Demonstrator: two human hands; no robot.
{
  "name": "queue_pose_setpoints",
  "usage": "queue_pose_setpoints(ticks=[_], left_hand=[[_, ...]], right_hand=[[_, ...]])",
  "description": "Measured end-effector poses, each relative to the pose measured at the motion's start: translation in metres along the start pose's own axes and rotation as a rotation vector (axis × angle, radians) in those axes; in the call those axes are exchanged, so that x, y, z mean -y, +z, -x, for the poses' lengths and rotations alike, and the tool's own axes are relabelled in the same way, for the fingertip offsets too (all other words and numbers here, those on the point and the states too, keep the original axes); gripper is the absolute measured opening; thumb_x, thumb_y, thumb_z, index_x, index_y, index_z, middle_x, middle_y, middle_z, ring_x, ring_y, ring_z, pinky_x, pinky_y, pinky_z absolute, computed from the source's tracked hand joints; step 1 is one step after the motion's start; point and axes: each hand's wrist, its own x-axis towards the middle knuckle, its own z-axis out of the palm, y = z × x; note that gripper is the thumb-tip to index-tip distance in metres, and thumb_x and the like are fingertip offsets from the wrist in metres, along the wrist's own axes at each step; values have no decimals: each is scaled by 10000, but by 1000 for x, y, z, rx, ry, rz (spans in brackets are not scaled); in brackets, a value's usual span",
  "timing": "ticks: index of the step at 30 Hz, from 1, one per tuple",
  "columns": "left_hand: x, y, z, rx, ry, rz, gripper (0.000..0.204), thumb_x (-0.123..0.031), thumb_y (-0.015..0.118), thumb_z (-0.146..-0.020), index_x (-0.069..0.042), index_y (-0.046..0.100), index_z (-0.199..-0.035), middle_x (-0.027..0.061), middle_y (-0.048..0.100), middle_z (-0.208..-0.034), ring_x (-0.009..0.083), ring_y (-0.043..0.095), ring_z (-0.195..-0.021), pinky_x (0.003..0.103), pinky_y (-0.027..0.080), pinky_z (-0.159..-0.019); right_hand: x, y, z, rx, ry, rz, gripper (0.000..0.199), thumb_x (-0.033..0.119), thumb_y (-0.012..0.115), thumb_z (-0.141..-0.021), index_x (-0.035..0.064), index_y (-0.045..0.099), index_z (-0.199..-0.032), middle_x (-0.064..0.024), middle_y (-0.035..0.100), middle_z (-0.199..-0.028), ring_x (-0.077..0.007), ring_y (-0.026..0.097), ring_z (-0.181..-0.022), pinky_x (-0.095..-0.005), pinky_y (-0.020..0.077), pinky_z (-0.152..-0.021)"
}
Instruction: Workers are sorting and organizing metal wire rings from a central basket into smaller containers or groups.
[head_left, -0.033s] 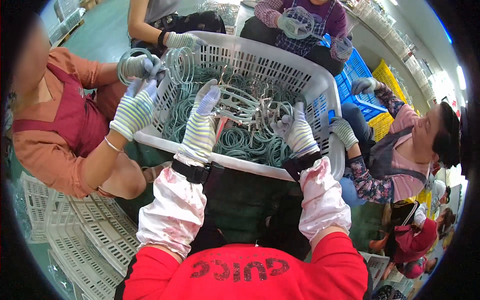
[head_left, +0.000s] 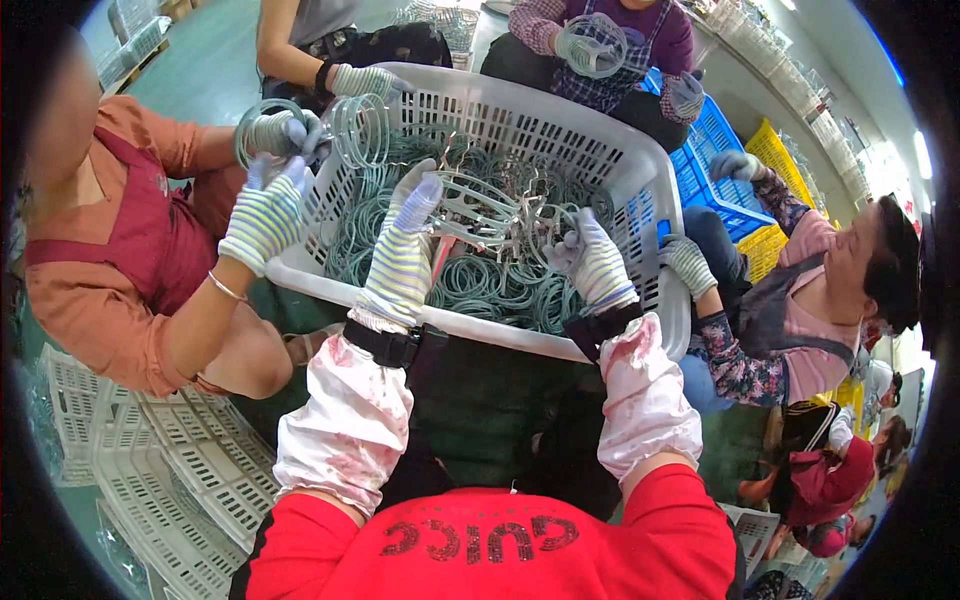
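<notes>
My left hand (head_left: 400, 250), in a striped glove, is closed on the left end of a bundle of pale green wire rings (head_left: 478, 212) with silvery metal fittings. Beside its palm shows a narrow reddish strip (head_left: 442, 256); I cannot make out what it belongs to. My right hand (head_left: 598, 268), gloved alike, has its fingers curled at the right end of the bundle, thumb side inward. The bundle is held over a large white slatted basket (head_left: 500, 338) full of loose rings (head_left: 500, 290). Fingers and rings overlap, so single fittings are hard to tell apart.
Co-workers sit around the basket. At the left, a person's gloved hands (head_left: 265, 215) hold rings by the rim. Another gloved hand (head_left: 688, 268) rests at the right rim. Blue crates (head_left: 715, 150) and yellow crates (head_left: 785, 165) stand behind; white crates (head_left: 175, 450) lie at my lower left.
My right hand's fingers have shifted slightly inward at the rings; my left hand stays put. The right co-worker's far hand and the left co-worker's near hand have moved a little.
</notes>
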Motion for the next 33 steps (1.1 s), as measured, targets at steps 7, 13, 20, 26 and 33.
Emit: queue_pose_setpoints(ticks=[7,13,20,26,33], left_hand=[[4,-5,-6,53,76,-176,610,-270,799,-852,-98,513,-1363,14,606,-1085,106,617,-818,246,533,-682],[0,5,9,83,99,-437,673,-234,837,-809,-81,504,-1374,-20,601,-1049,61,564,-748,200,475,-630],[15,10,24,302,160,-592,744,-214,880,-747,-62,496,-1366,57,610,-1128,110,626,-930,253,550,-770],[22,8,32,473,286,-816,734,-287,907,-686,-50,586,-1302,124,537,-1312,239,535,-1231,348,444,-1044],[17,13,30,483,188,-778,715,-279,894,-707,-53,582,-1310,120,541,-1316,220,555,-1192,336,453,-1024]], right_hand=[[-8,-2,-6,-122,-326,758,305,303,660,-973,42,721,-1119,7,714,-964,-52,564,-766,-211,463,-725],[15,23,19,25,-364,247,332,349,663,-962,45,751,-1059,-121,527,-1400,-119,544,-1170,-288,334,-1093],[8,36,35,545,-276,-200,341,357,521,-1029,43,654,-1023,-116,428,-1493,-306,464,-1328,-533,338,-1137],[12,57,54,502,-155,-95,343,422,656,-940,81,680,-909,-80,430,-1479,-240,479,-1298,-470,378,-1099],[12,62,59,570,-169,-26,392,468,620,-953,80,668,-962,-92,415,-1469,-222,502,-1251,-441,405,-1071]])
